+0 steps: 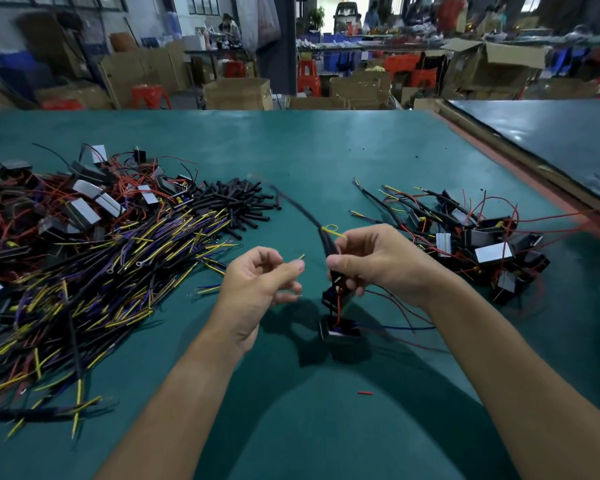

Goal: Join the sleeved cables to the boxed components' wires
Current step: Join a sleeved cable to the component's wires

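Right hand (371, 263) is curled tight round the sleeved cable (328, 242), thumb pressed on it just below a loop of yellow wire (332, 229). The left hand (257, 285) is curled as well, thumb and forefinger pinching a thin wire end (300, 257) with only its yellowish tip showing. The hands sit close together, not touching.

My first worry is that pinch. So little wire shows past the fingertips that I judge it could slip free as I bring it to the cable. Below the right hand a boxed component (336, 330) hangs on its red wire (338, 308); I cannot tell whether it rests on the green table (326, 150). If it dangles, its weight may drag the leads apart mid-join.

Loose red and blue strands (406, 328) trail right toward the pile of joined units (482, 244) and could snag there. The cable's far end is blurred near the black tubing pieces (236, 199); a swing might scatter them. With so many colours, mismatching conductors is also possible.
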Demonstrator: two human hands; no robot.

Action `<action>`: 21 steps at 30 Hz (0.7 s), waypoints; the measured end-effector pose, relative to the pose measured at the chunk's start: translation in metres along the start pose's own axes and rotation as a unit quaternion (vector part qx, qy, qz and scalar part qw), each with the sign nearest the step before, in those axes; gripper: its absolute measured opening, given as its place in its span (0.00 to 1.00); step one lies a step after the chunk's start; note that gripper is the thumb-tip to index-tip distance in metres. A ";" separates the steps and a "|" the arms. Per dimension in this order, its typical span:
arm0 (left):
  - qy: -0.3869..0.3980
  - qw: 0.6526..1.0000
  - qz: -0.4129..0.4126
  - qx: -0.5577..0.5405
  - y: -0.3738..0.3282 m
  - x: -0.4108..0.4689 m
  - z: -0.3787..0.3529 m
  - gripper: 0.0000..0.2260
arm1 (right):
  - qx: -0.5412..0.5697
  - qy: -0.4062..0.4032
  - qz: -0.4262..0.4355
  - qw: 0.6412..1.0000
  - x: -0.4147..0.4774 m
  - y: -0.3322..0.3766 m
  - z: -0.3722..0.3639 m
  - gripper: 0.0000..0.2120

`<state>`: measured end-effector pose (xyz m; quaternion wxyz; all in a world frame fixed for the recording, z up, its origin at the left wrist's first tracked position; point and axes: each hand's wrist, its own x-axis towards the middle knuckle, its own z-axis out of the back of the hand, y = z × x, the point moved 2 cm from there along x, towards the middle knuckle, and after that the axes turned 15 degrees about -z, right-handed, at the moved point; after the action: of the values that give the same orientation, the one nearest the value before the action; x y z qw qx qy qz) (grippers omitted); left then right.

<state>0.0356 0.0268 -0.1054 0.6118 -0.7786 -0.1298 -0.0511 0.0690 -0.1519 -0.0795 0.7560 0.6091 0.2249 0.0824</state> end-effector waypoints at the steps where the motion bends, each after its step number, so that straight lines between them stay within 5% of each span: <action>1: 0.000 1.000 -0.003 0.008 0.001 0.000 0.001 0.13 | 0.017 -0.047 0.012 0.999 0.001 0.001 0.004 0.04; 9: 0.007 0.998 -0.023 0.053 0.005 0.002 0.006 0.13 | -0.026 -0.388 0.027 0.921 0.006 -0.001 0.062 0.09; 14: 0.002 0.996 -0.040 0.083 0.009 0.003 0.006 0.12 | -0.199 -0.570 -0.016 0.797 -0.001 -0.008 0.089 0.06; 17: 0.000 0.996 -0.038 0.085 0.010 0.005 0.005 0.14 | -0.234 -0.578 -0.055 0.780 0.001 -0.012 0.089 0.10; 21: -0.010 0.993 -0.049 0.110 0.007 0.004 0.006 0.12 | -0.277 -0.531 -0.035 0.800 0.003 -0.006 0.079 0.10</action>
<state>0.0411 0.0314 -0.1123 0.6895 -0.6996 -0.1782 -0.0586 0.1056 -0.2218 -0.0738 0.8958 0.3143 -0.2226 -0.2216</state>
